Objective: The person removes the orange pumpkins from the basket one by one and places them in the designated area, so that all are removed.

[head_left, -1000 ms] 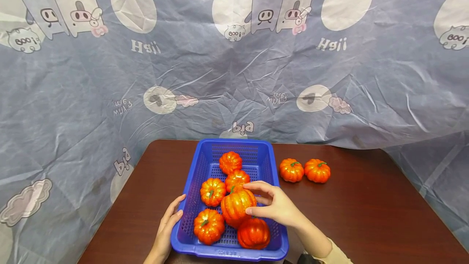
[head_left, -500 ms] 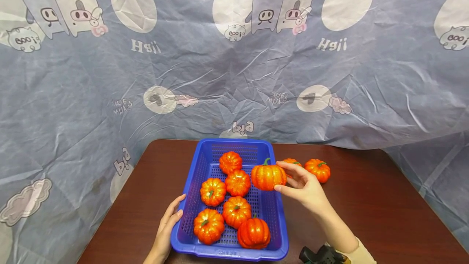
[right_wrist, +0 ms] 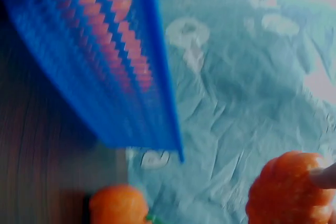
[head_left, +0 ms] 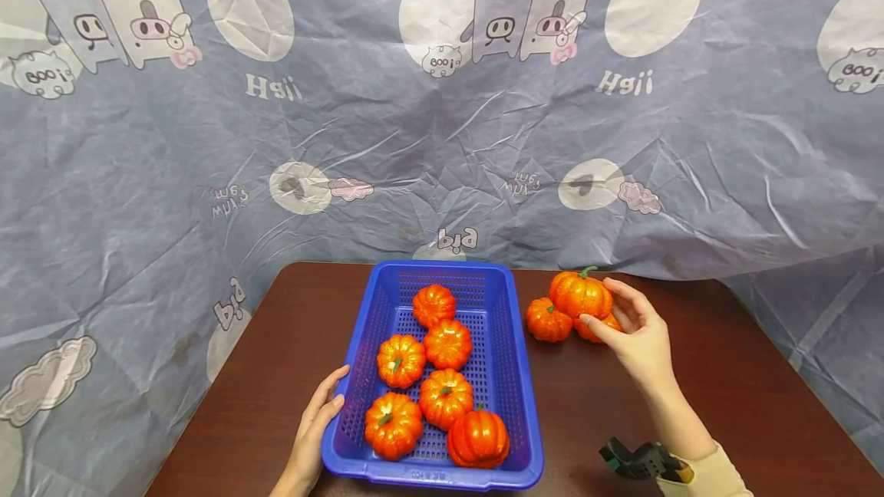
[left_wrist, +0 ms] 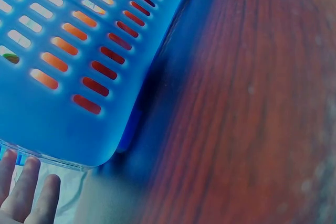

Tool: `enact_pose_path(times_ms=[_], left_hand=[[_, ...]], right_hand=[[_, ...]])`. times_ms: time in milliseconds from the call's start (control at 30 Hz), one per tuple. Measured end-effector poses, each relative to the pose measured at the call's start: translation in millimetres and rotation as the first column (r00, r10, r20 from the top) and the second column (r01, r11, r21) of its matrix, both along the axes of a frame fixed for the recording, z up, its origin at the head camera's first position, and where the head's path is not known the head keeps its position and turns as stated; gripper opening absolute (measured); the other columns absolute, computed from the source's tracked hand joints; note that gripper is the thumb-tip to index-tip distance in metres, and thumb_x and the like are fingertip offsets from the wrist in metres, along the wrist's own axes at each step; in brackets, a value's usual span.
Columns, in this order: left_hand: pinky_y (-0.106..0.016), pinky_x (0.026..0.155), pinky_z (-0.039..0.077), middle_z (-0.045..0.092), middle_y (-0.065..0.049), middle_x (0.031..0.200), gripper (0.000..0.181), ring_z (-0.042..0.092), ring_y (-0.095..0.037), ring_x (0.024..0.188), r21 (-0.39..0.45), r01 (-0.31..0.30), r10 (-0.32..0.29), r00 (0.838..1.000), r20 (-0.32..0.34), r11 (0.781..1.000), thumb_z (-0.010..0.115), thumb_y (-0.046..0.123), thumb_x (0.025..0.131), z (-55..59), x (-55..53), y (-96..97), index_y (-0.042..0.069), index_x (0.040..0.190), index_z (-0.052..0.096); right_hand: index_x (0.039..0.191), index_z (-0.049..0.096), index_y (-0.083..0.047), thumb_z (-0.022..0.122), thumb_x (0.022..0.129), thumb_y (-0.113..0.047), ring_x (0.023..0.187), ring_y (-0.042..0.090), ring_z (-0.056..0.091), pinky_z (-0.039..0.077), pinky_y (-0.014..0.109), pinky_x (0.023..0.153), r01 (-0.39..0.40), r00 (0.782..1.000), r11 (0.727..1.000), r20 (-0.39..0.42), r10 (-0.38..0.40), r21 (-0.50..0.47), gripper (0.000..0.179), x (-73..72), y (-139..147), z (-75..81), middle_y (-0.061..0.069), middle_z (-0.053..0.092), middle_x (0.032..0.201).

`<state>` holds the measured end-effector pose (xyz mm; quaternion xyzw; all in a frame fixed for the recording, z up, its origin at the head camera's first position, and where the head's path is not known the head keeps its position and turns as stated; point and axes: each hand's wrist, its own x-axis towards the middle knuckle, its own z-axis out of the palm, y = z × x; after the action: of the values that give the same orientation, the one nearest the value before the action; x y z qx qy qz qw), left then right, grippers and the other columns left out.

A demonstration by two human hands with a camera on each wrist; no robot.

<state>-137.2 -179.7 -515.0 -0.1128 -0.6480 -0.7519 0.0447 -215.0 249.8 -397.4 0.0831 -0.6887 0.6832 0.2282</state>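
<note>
My right hand [head_left: 638,336] pinches a small orange pumpkin [head_left: 580,294] with a green stem, above two more pumpkins on the table; one of them [head_left: 549,320] shows well, the other is partly covered. In the right wrist view the held pumpkin [right_wrist: 289,190] is at the lower right with a fingertip on it. A blue perforated basket [head_left: 521,397] contains several pumpkins, among them a darker red-orange one [head_left: 478,439] at the near right corner. My left hand [head_left: 312,428] rests with extended fingers against the basket's left rim; its fingertips [left_wrist: 31,163] show beside the rim in the left wrist view.
The dark brown table [head_left: 725,374] extends to the right of the basket and in a narrower strip [head_left: 276,343] to its left. A grey-blue cloth [head_left: 442,136] with cartoon prints hangs behind the table. A black strapped device [head_left: 638,460] sits at the right wrist.
The right hand has lifted a pumpkin out of the basket and carried it right, over the two pumpkins on the table. The left hand has stayed at the rim.
</note>
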Motion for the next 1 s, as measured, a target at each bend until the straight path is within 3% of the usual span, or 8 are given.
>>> enact_pose_path(times_ms=[167, 267, 400, 500, 700, 833, 1000], left_hand=[[-0.026, 0.094, 0.042, 0.034, -0.009, 0.144, 0.045, 0.044, -0.012, 0.122, -0.002, 0.019, -0.019, 1.0, -0.009, 1.0, 0.034, 0.015, 0.1, -1.4, -0.7, -1.4, 0.004, 0.143, 0.031], [-0.026, 0.094, 0.042, 0.034, -0.008, 0.144, 0.045, 0.044, -0.011, 0.122, -0.002, 0.017, -0.017, 1.0, 0.002, 1.0, 0.035, 0.016, 0.1, -1.9, -0.7, -1.6, 0.004, 0.144, 0.031], [-0.026, 0.095, 0.041, 0.032, -0.008, 0.145, 0.046, 0.043, -0.01, 0.123, -0.003, 0.02, -0.02, 1.0, 0.013, 1.0, 0.034, 0.016, 0.1, -1.9, -0.2, -1.9, 0.004, 0.144, 0.03], [-0.025, 0.094, 0.041, 0.032, -0.009, 0.145, 0.045, 0.043, -0.01, 0.123, 0.0, 0.011, -0.011, 1.0, 0.007, 1.0, 0.035, 0.015, 0.1, -1.6, -0.1, -1.3, 0.003, 0.143, 0.031], [-0.024, 0.094, 0.041, 0.035, -0.008, 0.144, 0.043, 0.044, -0.011, 0.122, 0.014, -0.013, 0.013, 1.0, -0.008, 1.0, 0.036, 0.013, 0.099, 0.0, -0.2, 0.8, 0.003, 0.141, 0.034], [-0.024, 0.094, 0.041, 0.034, -0.007, 0.144, 0.043, 0.044, -0.01, 0.122, 0.02, -0.009, 0.009, 1.0, -0.01, 1.0, 0.035, 0.013, 0.099, -0.2, -0.2, 0.9, 0.003, 0.141, 0.034], [-0.023, 0.094, 0.04, 0.035, -0.005, 0.144, 0.043, 0.043, -0.009, 0.123, 0.025, -0.007, 0.007, 1.0, -0.017, 1.0, 0.035, 0.012, 0.099, -0.9, -0.4, 0.9, 0.001, 0.141, 0.033]], right_hand=[[0.122, 0.057, 0.002, 0.077, 0.066, 0.013, 0.108, 0.007, 0.057, 0.042, 0.014, 0.088, 0.134, 0.989, 0.991, -0.064, -0.134, -0.007, 0.06, -17.1, 25.9, -18.5, 0.009, 0.056, 0.12], [0.12, 0.059, 0.0, 0.079, 0.062, 0.012, 0.113, 0.01, 0.054, 0.04, 0.014, 0.091, 0.118, 0.983, 0.985, -0.127, -0.134, -0.126, 0.063, -38.3, 54.5, -48.6, 0.008, 0.053, 0.122], [0.12, 0.06, -0.001, 0.079, 0.063, 0.012, 0.112, 0.011, 0.053, 0.04, 0.013, 0.09, 0.248, 0.962, 0.957, -0.078, -0.262, -0.148, 0.061, -46.2, 73.1, -60.4, 0.001, 0.049, 0.119], [0.121, 0.059, -0.001, 0.077, 0.067, 0.009, 0.109, 0.011, 0.051, 0.04, 0.012, 0.09, 0.415, 0.91, 0.909, 0.03, -0.414, -0.032, 0.058, -38.1, 71.5, -48.8, -0.003, 0.047, 0.114], [0.123, 0.057, -0.002, 0.077, 0.067, 0.01, 0.109, 0.01, 0.049, 0.037, 0.018, 0.097, 0.532, 0.838, 0.846, 0.116, -0.533, 0.045, 0.06, -43.6, 85.5, -60.7, -0.012, 0.044, 0.11], [0.123, 0.056, -0.001, 0.077, 0.068, 0.006, 0.11, 0.01, 0.048, 0.035, 0.021, 0.1, 0.569, 0.808, 0.816, 0.113, -0.578, 0.098, 0.059, -47.0, 92.4, -74.1, -0.015, 0.042, 0.108], [0.121, 0.057, 0.0, 0.078, 0.069, 0.002, 0.111, 0.01, 0.046, 0.034, 0.02, 0.101, 0.593, 0.786, 0.795, 0.12, -0.606, 0.13, 0.056, -50.7, 97.8, -90.9, -0.015, 0.04, 0.106]])
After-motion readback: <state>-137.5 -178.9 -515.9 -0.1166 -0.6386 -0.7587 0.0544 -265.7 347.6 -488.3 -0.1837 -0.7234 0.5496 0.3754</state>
